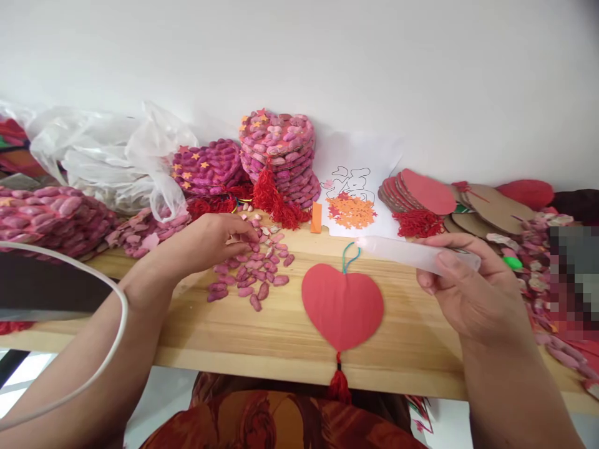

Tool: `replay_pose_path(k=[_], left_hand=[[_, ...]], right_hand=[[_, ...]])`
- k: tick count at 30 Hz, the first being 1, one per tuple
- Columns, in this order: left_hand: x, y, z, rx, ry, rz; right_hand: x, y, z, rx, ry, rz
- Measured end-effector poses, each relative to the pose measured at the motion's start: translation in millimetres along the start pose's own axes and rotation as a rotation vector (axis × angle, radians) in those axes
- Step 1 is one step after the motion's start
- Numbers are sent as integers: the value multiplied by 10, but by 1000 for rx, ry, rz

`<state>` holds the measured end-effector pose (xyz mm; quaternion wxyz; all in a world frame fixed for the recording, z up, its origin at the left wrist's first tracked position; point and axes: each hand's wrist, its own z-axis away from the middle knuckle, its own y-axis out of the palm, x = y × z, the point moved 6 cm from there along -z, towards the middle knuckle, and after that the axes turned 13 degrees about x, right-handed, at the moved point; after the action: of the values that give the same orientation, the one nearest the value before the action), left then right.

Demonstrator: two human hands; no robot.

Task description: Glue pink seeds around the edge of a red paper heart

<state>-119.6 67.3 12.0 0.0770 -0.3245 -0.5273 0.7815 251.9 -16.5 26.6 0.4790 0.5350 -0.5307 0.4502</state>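
Observation:
My right hand [472, 287] grips a white squeeze glue bottle [397, 251], tilted almost level with its nozzle pointing left. Below that nozzle lies a red heart [344, 305] with a blue-green cord loop [350, 254] at its top. A red tassel [340, 383] hangs from the heart over the table's front edge. Over on the left, my left hand [210, 240] reaches into a loose spread of pink-dyed peanuts [255, 265]. Its fingers are curled together among them, and what lies between the fingertips is hidden.
Stacks of peanut-covered pieces [281, 140] with tassels stand along the wall. Orange paper stars [350, 211] lie on a white sheet [388, 153]. Red hearts [428, 192] are piled behind my right hand. A plastic bag [112, 156] and a white cable [119, 337] occupy the left.

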Motion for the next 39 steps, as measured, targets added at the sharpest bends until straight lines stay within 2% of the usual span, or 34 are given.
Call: replay_pose_path(k=[7, 14, 19, 23, 26, 29, 33, 36, 39], left_hand=[[-154, -20, 15, -28, 122, -24], [-197, -3, 23, -8, 84, -81], [-249, 20, 14, -18, 132, -109], [-261, 29, 0, -1, 72, -115], [-249, 2, 8, -31, 29, -47], [-207, -55, 39, -118, 18, 173], [-132, -78, 58, -200, 59, 690], [-121, -12, 20, -194, 77, 1091], [-211, 105, -34, -125, 71, 1452]], right_hand=[[-145, -110, -56, -23, 102, -117], [-201, -202, -96, -107, 95, -170], [-191, -153, -116, -25, 81, -115], [-216, -153, -107, -21, 103, -115], [-203, -152, -112, -13, 82, -134], [-180, -149, -119, -11, 61, -141], [-182, -141, -109, -41, 78, -155], [-233, -97, -90, -51, 181, -184], [-207, -36, -91, -37, 190, -195]])
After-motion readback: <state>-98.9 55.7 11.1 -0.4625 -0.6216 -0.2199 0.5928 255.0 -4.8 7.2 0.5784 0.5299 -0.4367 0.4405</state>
